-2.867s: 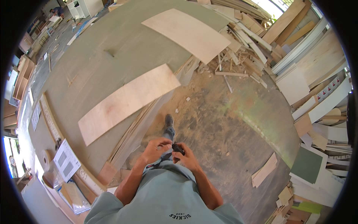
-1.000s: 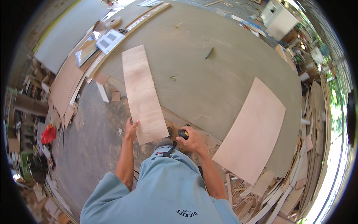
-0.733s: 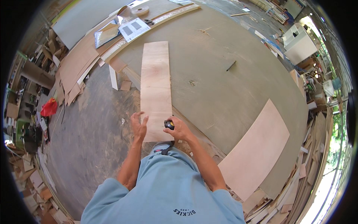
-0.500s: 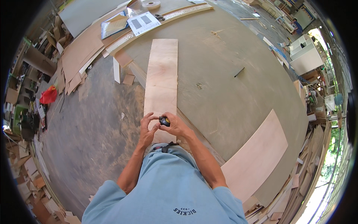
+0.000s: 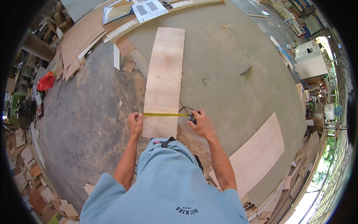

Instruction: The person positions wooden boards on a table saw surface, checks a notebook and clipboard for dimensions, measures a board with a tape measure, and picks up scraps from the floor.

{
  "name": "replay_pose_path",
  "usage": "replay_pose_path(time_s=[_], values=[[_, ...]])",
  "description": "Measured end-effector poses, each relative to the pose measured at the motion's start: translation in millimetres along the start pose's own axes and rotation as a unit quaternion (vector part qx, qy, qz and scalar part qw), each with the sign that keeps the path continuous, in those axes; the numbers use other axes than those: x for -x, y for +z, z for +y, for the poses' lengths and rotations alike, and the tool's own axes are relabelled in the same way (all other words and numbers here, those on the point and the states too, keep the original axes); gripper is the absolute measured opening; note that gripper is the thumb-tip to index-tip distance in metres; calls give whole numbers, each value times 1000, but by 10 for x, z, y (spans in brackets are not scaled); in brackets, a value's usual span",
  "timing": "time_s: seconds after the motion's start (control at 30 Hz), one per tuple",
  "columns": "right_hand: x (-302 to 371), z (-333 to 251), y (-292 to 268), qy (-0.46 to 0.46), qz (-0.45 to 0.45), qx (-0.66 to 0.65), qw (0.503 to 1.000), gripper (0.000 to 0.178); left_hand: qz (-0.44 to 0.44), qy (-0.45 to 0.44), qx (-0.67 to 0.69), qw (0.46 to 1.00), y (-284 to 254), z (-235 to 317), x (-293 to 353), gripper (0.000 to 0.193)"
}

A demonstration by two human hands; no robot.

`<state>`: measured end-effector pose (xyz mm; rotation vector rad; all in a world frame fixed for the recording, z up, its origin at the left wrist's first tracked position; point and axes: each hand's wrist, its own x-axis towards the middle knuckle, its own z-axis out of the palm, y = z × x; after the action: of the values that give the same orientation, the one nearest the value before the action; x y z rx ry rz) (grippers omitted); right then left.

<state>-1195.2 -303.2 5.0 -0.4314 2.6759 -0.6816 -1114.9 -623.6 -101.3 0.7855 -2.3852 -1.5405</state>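
Note:
A long pale plywood strip (image 5: 164, 71) lies lengthwise before me, its near end close to my waist. Across its width, near that end, runs the yellow blade of a tape measure (image 5: 164, 114). My left hand (image 5: 135, 123) pinches the blade's end at the strip's left edge. Just past the right edge, my right hand (image 5: 202, 124) is closed round the dark tape measure case (image 5: 192, 118). A dark cord shows beside the case.
A second plywood piece (image 5: 257, 153) lies at the right on the large grey-green board (image 5: 223, 86). A dark pen-like stick (image 5: 246, 70) rests farther back. Printed paper (image 5: 150, 10) lies on boards at the far side. Offcuts (image 5: 37, 183) pile up at the lower left.
My hands have moved apart, the right one to the right with the case. The yellow blade is now drawn out across the plywood strip. The view has shifted slightly.

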Motion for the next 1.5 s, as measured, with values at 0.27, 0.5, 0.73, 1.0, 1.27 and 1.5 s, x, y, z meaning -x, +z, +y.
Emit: replay_pose_path(time_s=[0.27, 0.5, 0.73, 1.0, 1.27, 1.5], values=[[298, 204, 40, 51, 41, 75, 995, 50, -14, -24, 26, 999, 128, 128, 41, 20], [279, 213, 90, 59, 54, 77, 994, 50, -32, -31, 51, 998, 111, 105, 11, 18], [289, 247, 104, 40, 60, 80, 994, 52, -30, -46, 67, 996, 124, 105, 35, 18], [296, 168, 110, 31, 38, 99, 994, 46, -26, -61, 80, 995, 102, 62, 30, 20], [231, 161, 236, 62, 19, 97, 993, 41, -104, -213, 282, 930, 314, 66, -158, 40], [528, -20, 311, 140, 74, -76, 985, 40, -51, -87, 378, 920, 428, 111, -27, 57]])
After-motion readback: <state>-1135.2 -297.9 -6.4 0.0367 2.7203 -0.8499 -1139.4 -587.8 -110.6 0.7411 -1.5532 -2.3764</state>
